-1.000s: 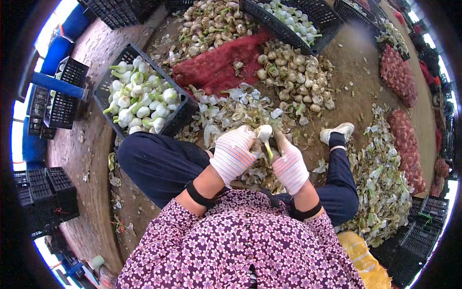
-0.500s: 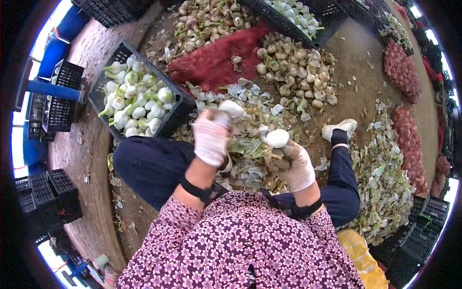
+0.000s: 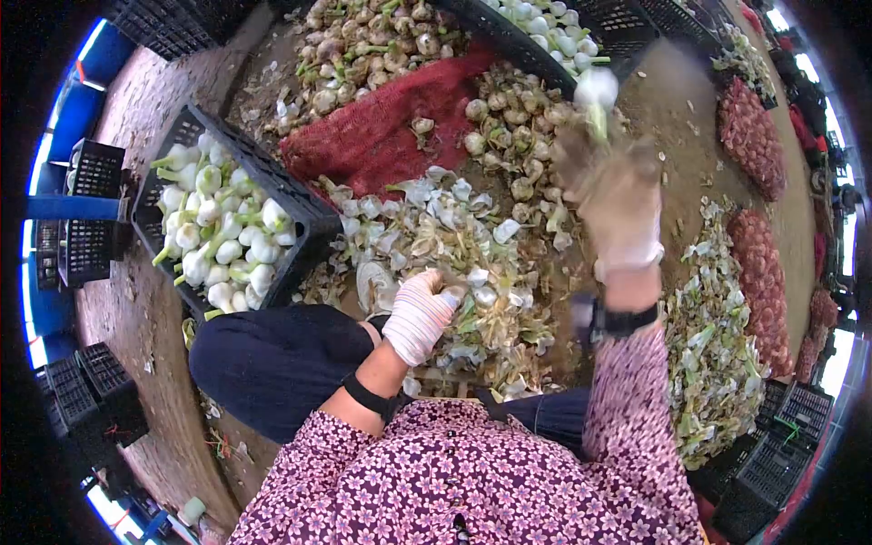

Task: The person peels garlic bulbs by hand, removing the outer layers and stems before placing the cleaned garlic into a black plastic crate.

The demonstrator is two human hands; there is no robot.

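My left hand (image 3: 421, 318), in a pale striped glove, is closed low over the peelings (image 3: 490, 300); a small greyish-white thing shows at its fingertips, too hidden to name. My right hand (image 3: 618, 200), gloved and blurred by motion, reaches up and to the right. A white garlic bulb (image 3: 597, 88) with a green stem is just beyond its fingers, stem toward the hand; the blur hides whether the fingers grip it. Untrimmed garlic (image 3: 522, 118) lies beneath and left of that hand. Beyond is a black crate (image 3: 518, 50) of white bulbs (image 3: 554, 32).
Another black crate (image 3: 313, 218) holds white bulbs (image 3: 218, 227) at the left. A red mesh sack (image 3: 363, 136) lies ahead, with more garlic (image 3: 363, 45) behind it. Filled red sacks (image 3: 761, 282) and a heap of peelings (image 3: 713, 363) are at the right.
My right hand has swung up and to the right, with a bulb now at its fingers. My left hand has moved down, away from the white bulb. The view has shifted slightly.
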